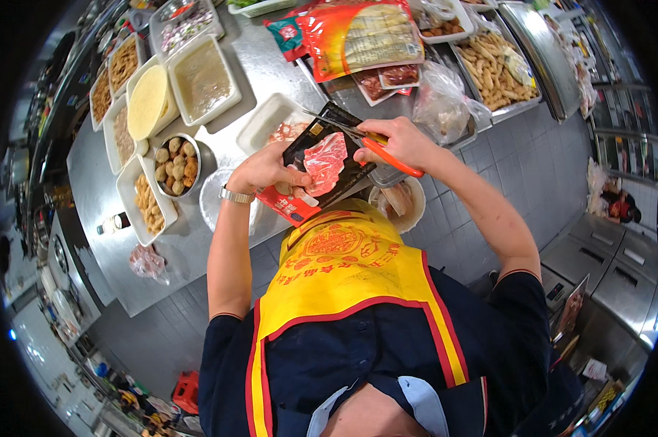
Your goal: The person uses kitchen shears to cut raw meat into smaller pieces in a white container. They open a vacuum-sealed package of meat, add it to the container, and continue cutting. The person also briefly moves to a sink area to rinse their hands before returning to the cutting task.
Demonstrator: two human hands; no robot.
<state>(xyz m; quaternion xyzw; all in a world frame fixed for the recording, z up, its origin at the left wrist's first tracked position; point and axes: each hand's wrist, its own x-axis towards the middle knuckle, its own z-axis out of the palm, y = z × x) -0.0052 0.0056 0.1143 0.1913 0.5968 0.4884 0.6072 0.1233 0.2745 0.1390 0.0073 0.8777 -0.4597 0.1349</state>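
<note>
My left hand, with a metal watch at the wrist, grips a black and red food packet printed with a picture of marbled raw meat. The packet is tilted over the table's front edge. A pair of scissors with red-orange handles is in my right hand. Their blades lie across the packet's upper end; whether they are cutting into it I cannot tell. Just behind the packet stands a white plastic tub with some reddish meat inside. Below my right hand is a round bin with wrappers in it.
On the steel table, several tubs of food stand left, beside a steel bowl of meatballs. A large red food bag, a clear plastic bag and a tray of tan food pieces are at right.
</note>
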